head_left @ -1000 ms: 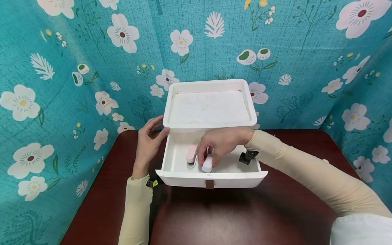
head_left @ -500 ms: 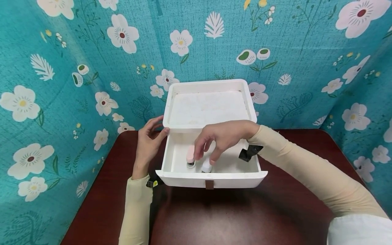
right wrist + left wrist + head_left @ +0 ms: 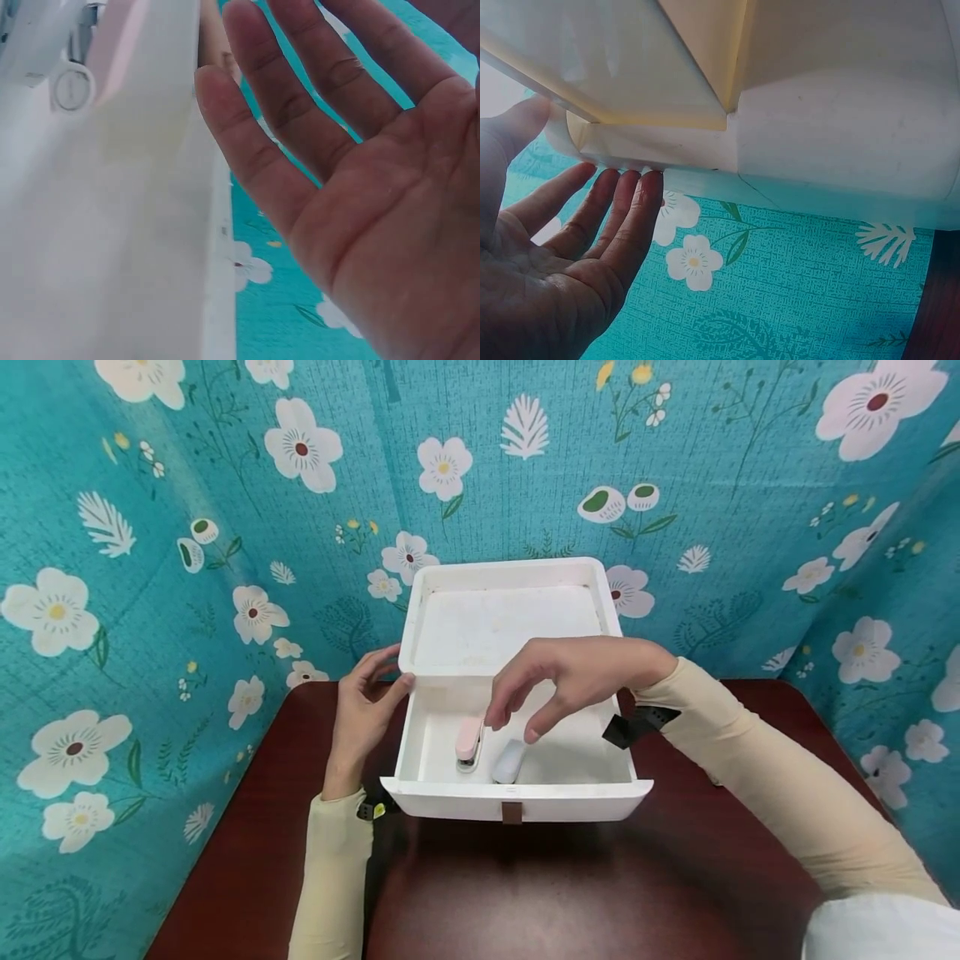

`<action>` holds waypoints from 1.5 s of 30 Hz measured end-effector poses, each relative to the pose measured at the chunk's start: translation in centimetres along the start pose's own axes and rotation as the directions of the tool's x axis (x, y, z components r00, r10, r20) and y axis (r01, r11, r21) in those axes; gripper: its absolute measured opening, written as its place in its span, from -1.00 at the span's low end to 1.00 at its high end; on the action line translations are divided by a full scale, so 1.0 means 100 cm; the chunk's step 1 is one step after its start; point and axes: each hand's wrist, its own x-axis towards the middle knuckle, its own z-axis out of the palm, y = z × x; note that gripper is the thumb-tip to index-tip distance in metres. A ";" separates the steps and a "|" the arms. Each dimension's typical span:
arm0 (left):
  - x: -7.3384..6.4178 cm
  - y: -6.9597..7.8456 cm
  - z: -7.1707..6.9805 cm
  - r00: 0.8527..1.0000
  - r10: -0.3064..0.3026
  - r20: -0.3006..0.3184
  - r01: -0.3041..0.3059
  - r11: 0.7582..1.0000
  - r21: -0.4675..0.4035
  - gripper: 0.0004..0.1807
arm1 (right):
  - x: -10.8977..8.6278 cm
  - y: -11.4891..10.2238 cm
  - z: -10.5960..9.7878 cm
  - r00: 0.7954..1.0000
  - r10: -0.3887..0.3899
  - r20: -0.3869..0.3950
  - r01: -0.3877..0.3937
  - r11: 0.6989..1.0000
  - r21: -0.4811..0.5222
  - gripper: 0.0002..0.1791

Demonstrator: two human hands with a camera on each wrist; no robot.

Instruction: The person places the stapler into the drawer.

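Note:
My left hand (image 3: 362, 718) rests against the left corner of a white drawer box (image 3: 408, 662), thumb at the front and fingertips touching its side in the left wrist view. The drawer (image 3: 577, 764) is pulled out. Inside it lie a pink stapler (image 3: 469, 739) and, to the right, a small pale grey-white rounded oblong item (image 3: 509, 762); its kind is unclear. Above them hovers my right hand (image 3: 573, 675), fingers spread and holding nothing. In the right wrist view part of the stapler (image 3: 112, 49) shows at upper left, beyond the bare palm.
The box's top is a shallow recessed tray (image 3: 517, 618). A brown pull tab (image 3: 512, 812) hangs on the drawer front. The box stands on a dark red-brown table (image 3: 600, 885), with a teal flowered cloth (image 3: 480, 510) behind it.
My right hand has let go of the pale oblong item and risen up and to the right. The item stays in the drawer beside the stapler. My left hand keeps its place.

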 end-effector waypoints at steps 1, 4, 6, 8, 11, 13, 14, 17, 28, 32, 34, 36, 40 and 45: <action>0.000 0.000 0.000 1.000 -0.002 0.000 0.002 1.000 0.000 -0.49 | -0.003 -0.001 -0.001 1.000 -0.014 -0.010 0.013 1.000 -0.005 -0.62; -0.001 -0.001 0.000 1.000 -0.007 0.000 0.007 1.000 -0.001 -0.49 | -0.014 -0.003 -0.002 0.998 -0.052 -0.046 0.051 0.998 -0.021 -0.62; -0.001 -0.001 0.000 1.000 -0.006 0.002 0.006 1.000 -0.002 -0.49 | -0.023 -0.003 -0.002 0.995 -0.073 -0.075 0.070 0.997 -0.036 -0.62; -0.001 0.000 0.001 1.000 -0.005 0.003 0.005 1.000 -0.004 -0.48 | -0.032 -0.004 -0.001 0.991 -0.075 -0.109 0.070 0.996 -0.049 -0.62; -0.001 0.000 0.001 1.000 -0.003 0.006 0.003 1.000 -0.003 -0.48 | -0.045 -0.004 0.001 0.983 -0.083 -0.163 0.070 0.994 -0.082 -0.61; -0.001 0.000 0.000 1.000 -0.001 0.005 0.001 1.000 -0.005 -0.48 | -0.054 -0.003 0.003 0.975 -0.086 -0.203 0.065 0.992 -0.107 -0.60; 0.000 0.000 0.000 1.000 0.001 0.004 -0.001 1.000 -0.005 -0.48 | -0.058 -0.002 0.005 0.970 -0.090 -0.225 0.064 0.991 -0.122 -0.60; 0.000 0.000 -0.001 1.000 0.004 -0.002 -0.004 1.000 -0.005 -0.49 | -0.070 0.003 0.012 0.948 -0.099 -0.302 0.054 0.987 -0.153 -0.58; 0.000 -0.001 -0.002 1.000 -0.002 0.002 0.002 1.000 -0.017 -0.51 | -0.101 0.019 0.036 0.872 -0.181 -0.455 0.122 0.980 -0.156 -0.54; -0.001 0.000 -0.002 1.000 0.002 0.003 -0.002 1.000 -0.017 -0.51 | -0.111 0.021 0.045 0.848 -0.168 -0.502 0.128 0.985 -0.115 -0.53; -0.001 0.000 -0.002 1.000 0.003 0.001 -0.003 1.000 -0.016 -0.51 | -0.114 0.022 0.050 0.836 -0.163 -0.524 0.129 0.986 -0.101 -0.51; 0.000 0.001 -0.002 1.000 0.006 -0.001 -0.006 1.000 -0.019 -0.51 | -0.118 0.022 0.055 0.823 -0.147 -0.548 0.123 0.989 -0.080 -0.49; -0.001 0.000 -0.002 1.000 0.007 -0.002 -0.007 1.000 -0.022 -0.51 | -0.123 0.024 0.066 0.792 -0.136 -0.595 0.135 0.990 -0.046 -0.46; -0.001 0.000 -0.002 1.000 0.006 -0.004 -0.006 1.000 -0.021 -0.52 | -0.127 0.024 0.081 0.737 -0.173 -0.653 0.190 0.981 -0.046 -0.41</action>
